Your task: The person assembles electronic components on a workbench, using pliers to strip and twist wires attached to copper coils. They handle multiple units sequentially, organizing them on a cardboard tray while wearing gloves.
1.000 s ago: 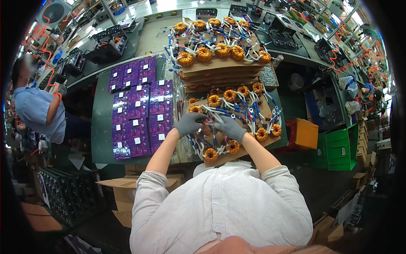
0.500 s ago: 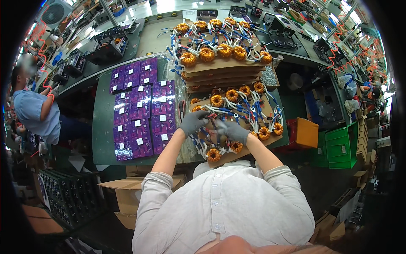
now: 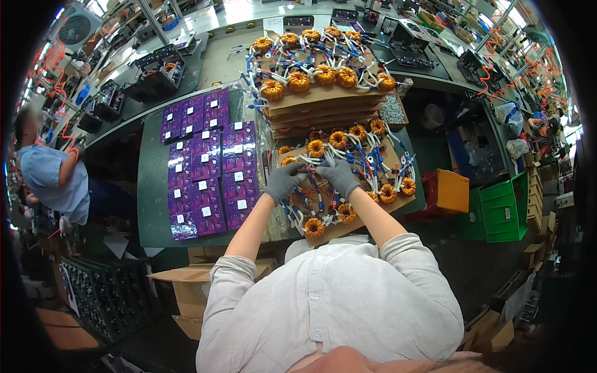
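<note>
Both my hands wear grey gloves and meet over a cardboard sheet [image 3: 367, 214] covered with orange wound coils and their white and blue leads. My left hand [image 3: 284, 181] and my right hand [image 3: 339, 177] pinch the leads of a coil [image 3: 316, 148] near the sheet's middle. More coils [image 3: 388, 193] lie around the sheet's edges. Behind it stands a stack of cardboard sheets [image 3: 323, 102] topped with further coils.
Rows of purple circuit boards [image 3: 205, 165] lie on the green bench to my left. A person in a blue shirt [image 3: 50, 177] works at the far left. An orange box [image 3: 451, 191] and green crates [image 3: 500, 208] stand right; cardboard boxes [image 3: 186, 289] sit below the bench.
My hands have shifted slightly up the sheet and drawn closer together over the leads. The person at the left has moved a little.
</note>
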`<state>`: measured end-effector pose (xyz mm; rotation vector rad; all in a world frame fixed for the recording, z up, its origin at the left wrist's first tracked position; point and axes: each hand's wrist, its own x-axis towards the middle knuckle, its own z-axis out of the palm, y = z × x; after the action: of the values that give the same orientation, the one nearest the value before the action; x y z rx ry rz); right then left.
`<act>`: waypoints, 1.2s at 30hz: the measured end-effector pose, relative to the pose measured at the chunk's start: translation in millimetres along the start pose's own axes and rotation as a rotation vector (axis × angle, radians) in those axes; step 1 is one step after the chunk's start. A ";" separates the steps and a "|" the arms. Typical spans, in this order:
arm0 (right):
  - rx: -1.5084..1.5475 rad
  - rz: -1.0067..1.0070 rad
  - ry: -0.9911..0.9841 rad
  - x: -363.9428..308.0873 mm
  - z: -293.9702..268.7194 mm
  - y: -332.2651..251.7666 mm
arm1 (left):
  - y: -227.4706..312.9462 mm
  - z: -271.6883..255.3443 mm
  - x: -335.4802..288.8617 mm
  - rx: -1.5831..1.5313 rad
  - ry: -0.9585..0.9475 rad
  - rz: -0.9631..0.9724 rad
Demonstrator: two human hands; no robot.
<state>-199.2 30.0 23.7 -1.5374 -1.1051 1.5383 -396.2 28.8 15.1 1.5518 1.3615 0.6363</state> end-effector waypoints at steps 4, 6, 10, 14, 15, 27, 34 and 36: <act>0.086 -0.043 -0.054 11.4 0.2 10.4 | -2.4 1.1 0.5 -0.016 0.008 -0.001; 0.097 -0.017 -0.059 16.4 5.6 15.3 | -3.9 2.3 1.9 -0.012 0.010 0.018; 0.184 0.011 -0.003 6.6 9.2 5.3 | 1.0 0.1 -1.0 -0.031 -0.033 -0.049; 0.168 0.065 -0.007 2.3 -7.5 5.1 | -2.7 0.9 2.2 0.010 -0.011 -0.037; 0.150 0.058 -0.014 3.6 -7.1 5.6 | -2.8 0.9 2.1 0.005 -0.012 -0.042; 0.218 0.086 0.013 9.7 -10.0 16.9 | -1.1 4.6 -0.1 0.002 0.034 -0.012; 0.198 0.150 -0.045 8.6 -3.8 11.6 | 2.4 4.7 -0.8 0.035 0.032 -0.014; 0.161 0.119 -0.027 18.1 2.6 21.0 | 6.3 6.2 -2.4 0.097 0.037 -0.005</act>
<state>-200.9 37.8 -3.0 -1.4996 -0.8940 1.6892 -388.6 25.0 18.6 1.6204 1.4416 0.6065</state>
